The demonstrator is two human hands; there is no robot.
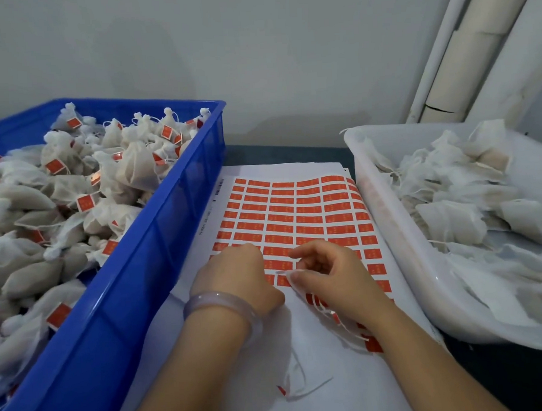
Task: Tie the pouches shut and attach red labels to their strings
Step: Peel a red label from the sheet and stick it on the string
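Observation:
A sheet of red labels [295, 216] lies on white paper between two bins. Both hands are over its near end. My left hand [239, 276], with a pale bangle on the wrist, is knuckles-up on the sheet; its fingertips are hidden under it. My right hand [326, 274] has its thumb and fingers curled and pinches the white strings [329, 318] of a thin white pouch [306, 357] that lies flat on the paper below the hands. More string ends and a small red scrap [281, 390] trail near the front.
A blue crate [158, 242] on the left is heaped with tied, labelled pouches. A white tub [400, 248] on the right holds untied pouches. Both press close against the label sheet. A wall and pale pipes [462, 47] stand behind.

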